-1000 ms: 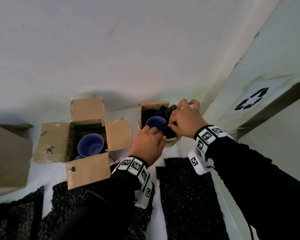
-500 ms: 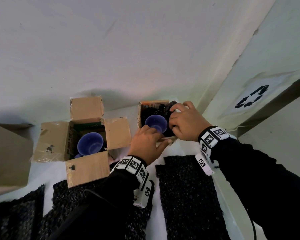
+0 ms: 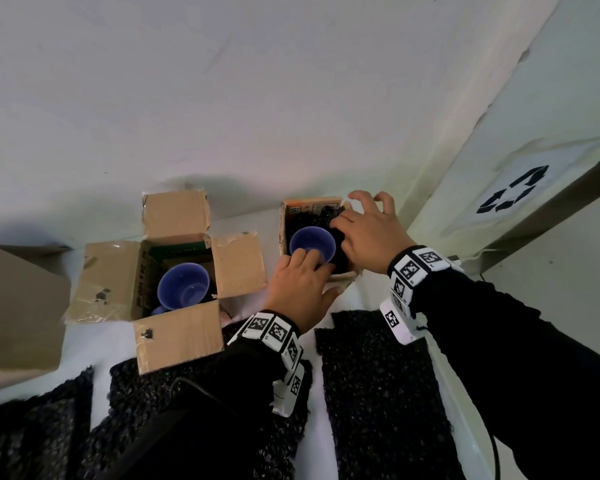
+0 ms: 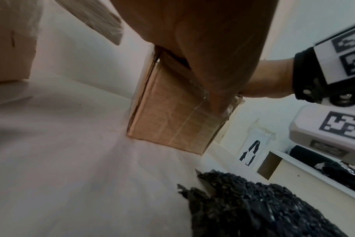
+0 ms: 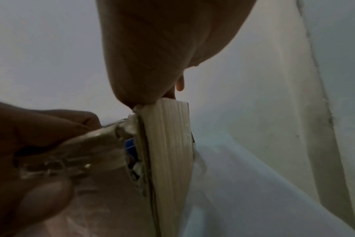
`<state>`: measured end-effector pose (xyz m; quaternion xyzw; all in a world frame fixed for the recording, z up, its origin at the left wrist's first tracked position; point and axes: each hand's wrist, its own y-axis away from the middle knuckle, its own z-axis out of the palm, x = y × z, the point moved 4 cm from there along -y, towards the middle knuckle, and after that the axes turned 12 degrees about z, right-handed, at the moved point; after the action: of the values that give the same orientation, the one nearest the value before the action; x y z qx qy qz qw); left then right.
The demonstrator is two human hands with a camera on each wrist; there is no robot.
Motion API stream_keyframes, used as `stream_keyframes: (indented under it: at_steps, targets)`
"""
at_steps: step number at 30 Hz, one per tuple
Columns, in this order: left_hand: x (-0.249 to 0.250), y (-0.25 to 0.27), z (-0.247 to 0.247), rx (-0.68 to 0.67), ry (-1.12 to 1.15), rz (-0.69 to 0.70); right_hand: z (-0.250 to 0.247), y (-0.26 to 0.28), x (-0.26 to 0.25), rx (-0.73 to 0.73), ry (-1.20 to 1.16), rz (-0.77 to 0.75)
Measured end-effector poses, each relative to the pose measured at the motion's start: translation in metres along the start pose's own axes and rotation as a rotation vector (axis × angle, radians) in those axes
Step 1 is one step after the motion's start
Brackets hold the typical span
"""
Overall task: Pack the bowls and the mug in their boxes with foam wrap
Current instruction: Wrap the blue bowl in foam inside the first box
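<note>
Black foam wrap is under the fingers of our right hand; they curl over it at the right wall of the small box, we think to push the padding down beside the blue mug. Our left hand lies with straight fingers on the near rim of the mug and holds nothing, probably to keep it low. Left of this, the open box holds a blue bowl. Spare foam sheets wait on the bench.
</note>
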<state>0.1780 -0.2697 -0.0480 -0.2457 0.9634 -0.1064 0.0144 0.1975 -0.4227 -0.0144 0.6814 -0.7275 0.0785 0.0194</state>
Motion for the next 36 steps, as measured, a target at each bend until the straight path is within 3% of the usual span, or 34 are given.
stream_keyframes:
  at_steps: [10,13,15,19,26,31,34,36]
  targets:
    - [-0.001,0.002,0.001,0.039,0.036,0.049,0.003,-0.006,-0.006,-0.106,0.060,0.005]
    - [0.000,0.003,-0.003,-0.017,0.064,0.040,0.003,-0.006,-0.005,-0.125,0.026,0.017]
    - [0.002,0.003,-0.006,-0.070,0.081,0.029,-0.003,0.001,-0.002,-0.054,-0.073,0.049]
    - [0.009,0.004,-0.018,-0.039,0.090,0.012,-0.017,0.034,0.009,0.119,-0.331,0.093]
    - [0.055,0.025,-0.026,0.055,0.217,0.102,-0.013,0.137,0.017,-0.070,-0.640,0.210]
    - [0.098,0.058,0.001,-0.292,0.320,0.206,0.009,0.224,0.007,-0.231,-0.683,0.301]
    - [0.115,0.077,0.013,-0.492,0.329,0.126,0.022,0.270,0.000,-0.222,-0.554,0.390]
    - [0.119,0.083,0.017,-0.522,0.304,0.090,0.033,0.292,-0.007,-0.311,-0.431,0.460]
